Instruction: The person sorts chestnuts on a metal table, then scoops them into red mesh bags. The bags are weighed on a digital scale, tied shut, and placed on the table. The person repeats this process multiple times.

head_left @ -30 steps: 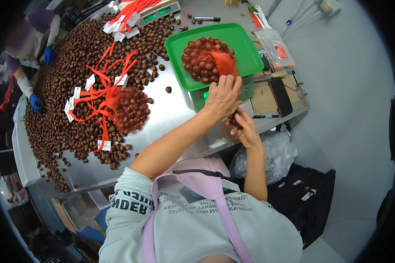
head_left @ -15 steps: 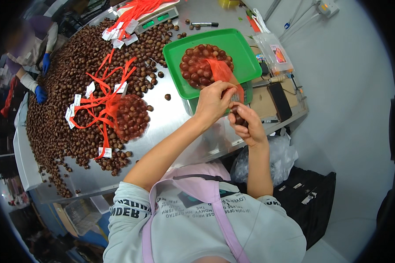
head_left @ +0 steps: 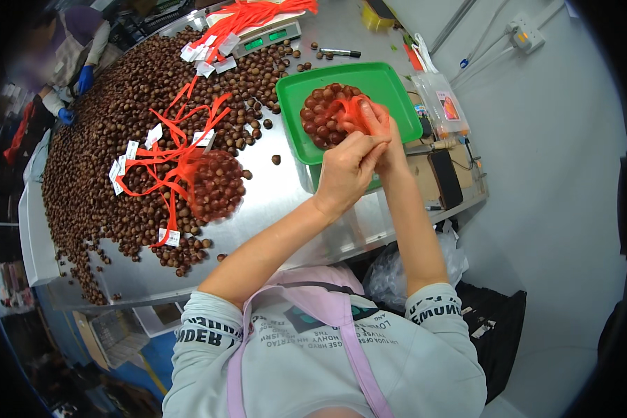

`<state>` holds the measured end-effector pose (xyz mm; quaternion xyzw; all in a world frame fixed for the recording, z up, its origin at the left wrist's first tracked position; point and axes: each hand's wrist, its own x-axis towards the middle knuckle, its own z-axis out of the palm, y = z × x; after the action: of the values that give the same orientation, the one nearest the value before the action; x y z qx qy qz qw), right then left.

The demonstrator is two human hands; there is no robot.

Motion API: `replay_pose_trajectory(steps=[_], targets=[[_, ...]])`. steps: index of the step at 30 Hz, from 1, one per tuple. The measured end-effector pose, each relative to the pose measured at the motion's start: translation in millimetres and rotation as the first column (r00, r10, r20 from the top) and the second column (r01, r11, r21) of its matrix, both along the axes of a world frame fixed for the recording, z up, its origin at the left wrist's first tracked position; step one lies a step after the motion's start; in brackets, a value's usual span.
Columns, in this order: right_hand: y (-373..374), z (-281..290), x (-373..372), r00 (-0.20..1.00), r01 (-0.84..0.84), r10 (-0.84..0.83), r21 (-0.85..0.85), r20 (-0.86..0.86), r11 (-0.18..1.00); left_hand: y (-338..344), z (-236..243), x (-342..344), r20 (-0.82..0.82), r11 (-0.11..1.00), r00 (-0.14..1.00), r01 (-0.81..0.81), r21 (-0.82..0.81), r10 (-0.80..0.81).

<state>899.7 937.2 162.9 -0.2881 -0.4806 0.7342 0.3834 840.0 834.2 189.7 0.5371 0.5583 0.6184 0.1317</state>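
- While your left hand (head_left: 347, 169) and right hand (head_left: 385, 132) pinched the neck of the red net bag (head_left: 341, 115), the bag rested full of chestnuts in the green tray (head_left: 390, 87) on the bench (head_left: 272, 202).
- If your grip slackened, chestnuts could spill into the tray.
- Tugging hard might tear the net.
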Motion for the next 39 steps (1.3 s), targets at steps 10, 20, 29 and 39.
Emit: replay_pose_trajectory(steps=[10, 20, 29, 39], targets=[[-8, 51, 20, 0.849, -0.505, 0.505, -0.039, 0.156, 0.862, 12, 40, -37, 0.510, 0.989, 0.854, 0.141, -0.036, -0.104], [6, 4, -35, 0.987, -0.028, -0.039, -0.403, -0.157, 0.915, 14, 25, -13, 0.072, 0.998, 0.996, 0.055, 0.040, -0.057], [32, -9, -43, 0.894, -0.254, -0.293, 0.921, 0.340, 0.294, 44, 47, -61, 0.285, 1.000, 0.959, -0.009, 0.018, 0.003], [38, 26, -30, 0.731, -0.469, -0.295, 0.768, 0.615, 0.436, 67, 53, -98, 0.745, 0.964, 0.655, 0.257, -0.065, -0.124]])
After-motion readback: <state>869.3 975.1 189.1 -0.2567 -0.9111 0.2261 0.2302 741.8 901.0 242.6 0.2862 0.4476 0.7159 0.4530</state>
